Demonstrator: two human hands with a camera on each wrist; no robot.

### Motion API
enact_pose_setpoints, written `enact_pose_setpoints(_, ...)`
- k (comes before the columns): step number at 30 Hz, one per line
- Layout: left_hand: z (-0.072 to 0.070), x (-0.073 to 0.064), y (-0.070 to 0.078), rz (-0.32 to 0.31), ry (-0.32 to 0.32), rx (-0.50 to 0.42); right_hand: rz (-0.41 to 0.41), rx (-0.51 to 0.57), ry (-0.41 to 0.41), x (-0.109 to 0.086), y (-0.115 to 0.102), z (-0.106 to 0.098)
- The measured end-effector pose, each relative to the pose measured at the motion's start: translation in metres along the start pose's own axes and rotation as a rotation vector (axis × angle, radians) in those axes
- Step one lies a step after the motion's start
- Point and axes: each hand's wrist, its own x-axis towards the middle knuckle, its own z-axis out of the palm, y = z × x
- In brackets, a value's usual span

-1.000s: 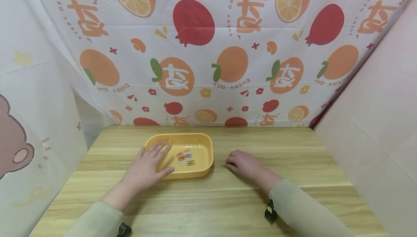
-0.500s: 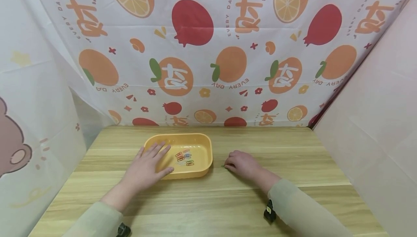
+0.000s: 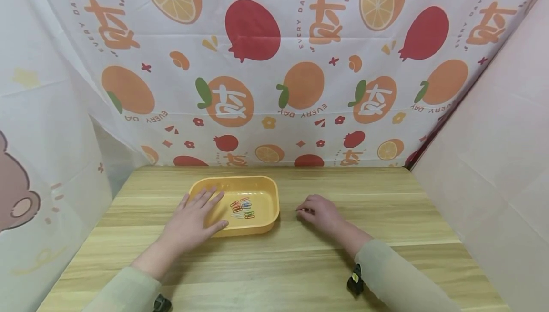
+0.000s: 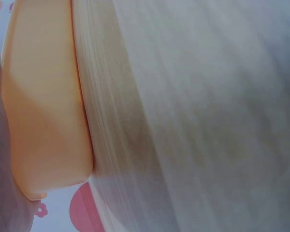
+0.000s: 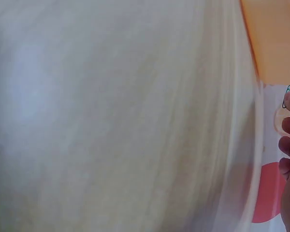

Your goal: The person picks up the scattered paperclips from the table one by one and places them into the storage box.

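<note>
A yellow rectangular tray [image 3: 268,226] stands on the wooden table, left of the middle. My left hand [image 3: 190,221] rests over its left side with fingers spread straight across the rim. Inside the tray lies a small pile of coloured paper clips [image 3: 242,208], red, blue, green and white. To the right of the tray, my right hand [image 3: 322,214] pinches a green paper clip [image 5: 289,89] between thumb and forefinger, its other fingers curled. In the head view the clip is mostly hidden by the fingertips; in the right wrist view it pokes up past them.
The wooden table [image 3: 274,274] ends at a fruit-printed cloth [image 3: 274,131] hanging behind it. White cloths close in the left and right sides. A black wrist device [image 3: 355,281] sits by the right sleeve.
The green paper clip was against the table under my right fingertips; my right hand has raised it slightly. My left hand keeps its place on the tray.
</note>
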Motion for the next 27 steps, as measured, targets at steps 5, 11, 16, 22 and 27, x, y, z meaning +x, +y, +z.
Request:
enact_pose_setpoints(5, 0.0, -0.001, -0.001, 0.001, 0.002, 0.002, 0.044, 0.039, 0.019, 0.002, 0.001, -0.002)
enact_pose_setpoints(11, 0.001, 0.0, 0.0, -0.001, 0.005, 0.001, 0.039, 0.049, 0.047, 0.005, -0.001, -0.005)
enact_pose_setpoints(16, 0.001, -0.001, 0.0, -0.004, 0.006, -0.002, 0.015, 0.052, 0.094, 0.012, -0.006, -0.011)
enact_pose_setpoints(22, 0.003, -0.001, -0.001, -0.004, 0.011, 0.004, -0.039, 0.097, 0.102, 0.027, -0.021, -0.014)
enact_pose_setpoints(27, 0.004, -0.001, -0.001, -0.002, 0.014, 0.005, -0.082, 0.158, 0.101, 0.042, -0.045, -0.011)
